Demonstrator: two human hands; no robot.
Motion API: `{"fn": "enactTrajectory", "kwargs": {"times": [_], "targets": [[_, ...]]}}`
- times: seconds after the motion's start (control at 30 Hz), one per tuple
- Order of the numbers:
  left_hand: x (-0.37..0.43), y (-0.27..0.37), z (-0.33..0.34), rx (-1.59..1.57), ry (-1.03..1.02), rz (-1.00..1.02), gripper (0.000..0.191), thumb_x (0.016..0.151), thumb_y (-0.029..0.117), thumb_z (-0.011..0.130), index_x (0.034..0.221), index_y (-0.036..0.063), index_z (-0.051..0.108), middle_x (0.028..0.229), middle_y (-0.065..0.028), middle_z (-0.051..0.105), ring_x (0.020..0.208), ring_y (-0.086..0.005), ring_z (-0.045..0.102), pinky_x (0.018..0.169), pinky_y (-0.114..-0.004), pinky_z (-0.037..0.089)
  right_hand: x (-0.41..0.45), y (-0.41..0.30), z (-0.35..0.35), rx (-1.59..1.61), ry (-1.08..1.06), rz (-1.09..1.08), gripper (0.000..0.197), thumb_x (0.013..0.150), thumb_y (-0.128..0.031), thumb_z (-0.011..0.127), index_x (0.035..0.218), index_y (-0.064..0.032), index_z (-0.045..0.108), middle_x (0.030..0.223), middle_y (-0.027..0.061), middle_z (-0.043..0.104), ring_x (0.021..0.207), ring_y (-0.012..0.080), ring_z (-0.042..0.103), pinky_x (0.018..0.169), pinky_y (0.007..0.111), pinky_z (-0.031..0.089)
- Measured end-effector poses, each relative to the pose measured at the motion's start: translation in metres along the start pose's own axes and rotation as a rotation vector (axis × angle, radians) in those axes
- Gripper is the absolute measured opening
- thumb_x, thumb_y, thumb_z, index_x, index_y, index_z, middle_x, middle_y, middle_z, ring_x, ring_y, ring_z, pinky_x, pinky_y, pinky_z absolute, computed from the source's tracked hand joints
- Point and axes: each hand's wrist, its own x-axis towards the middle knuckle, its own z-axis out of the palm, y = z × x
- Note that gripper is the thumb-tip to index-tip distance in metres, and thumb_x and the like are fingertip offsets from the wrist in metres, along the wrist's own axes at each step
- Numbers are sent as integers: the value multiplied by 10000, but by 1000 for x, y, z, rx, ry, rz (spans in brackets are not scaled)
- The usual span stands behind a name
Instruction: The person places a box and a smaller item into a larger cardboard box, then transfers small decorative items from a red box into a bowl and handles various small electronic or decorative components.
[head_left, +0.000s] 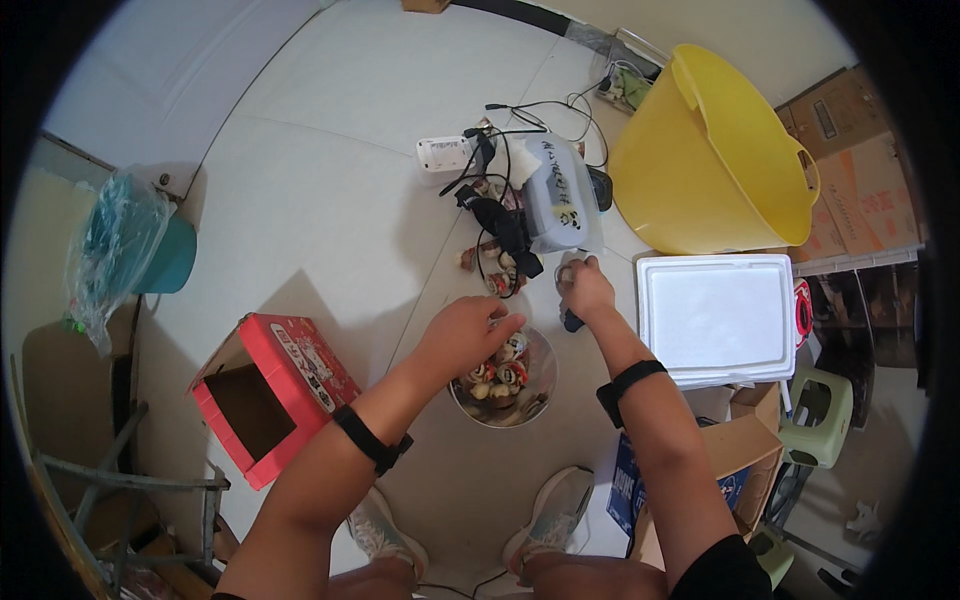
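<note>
A round see-through container (544, 375) stands on the floor before me, holding several small wrapped items (513, 373) with red, white and dark printing, plus pale rounded pieces. My left hand (472, 334) reaches over its far left rim, fingers bent; whether it grips anything is hidden. Right of the container, my right hand (589, 291) is closed around a small pale item (565, 276) near the floor. Just below those fingers lies a dark object (572, 321). More wrapped and pale pieces (499, 270) lie on the floor beyond the container, partly under a black strap (499, 225).
Beyond my hands are a lidded plastic box (559, 199), a white device (442, 156) and black cables (529, 116). A yellow tub (652, 172) and white foam box (720, 319) stand right. An open red carton (300, 360) stands left; another carton (739, 446) sits by my right arm.
</note>
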Motion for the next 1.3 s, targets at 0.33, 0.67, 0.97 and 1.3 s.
{"fn": "enactTrajectory", "kwargs": {"times": [0.33, 0.67, 0.97, 1.3], "targets": [[-2, -2, 1, -6, 31, -31, 433, 953, 438, 624, 1000, 19, 722, 971, -200, 716, 934, -379, 678, 838, -438, 526, -49, -28, -86, 1223, -477, 155, 395, 916, -413, 710, 1021, -33, 691, 734, 7, 639, 659, 92, 567, 618, 238, 459], [-4, -3, 4, -73, 33, -102, 507, 923, 533, 620, 970, 40, 731, 986, -205, 718, 950, -379, 677, 831, -451, 527, -95, -90, -136, 717, -876, -344, 283, 906, -306, 752, 938, -29, 701, 773, -8, 633, 712, 78, 552, 653, 252, 432], [-8, 1, 0, -23, 35, -110, 454, 944, 457, 643, 1025, 18, 724, 962, -192, 729, 891, -347, 698, 792, -407, 537, -112, -100, -138, 404, -814, -382, 336, 874, -332, 795, 982, -31, 694, 725, -23, 594, 684, 75, 518, 614, 260, 418], [-10, 0, 22, -176, 90, -179, 522, 925, 528, 627, 979, 17, 721, 957, -205, 714, 914, -355, 686, 820, -427, 528, -98, -70, -116, 388, -543, -257, 323, 966, -319, 683, 916, -1, 664, 740, 21, 621, 692, 100, 536, 641, 293, 463]]}}
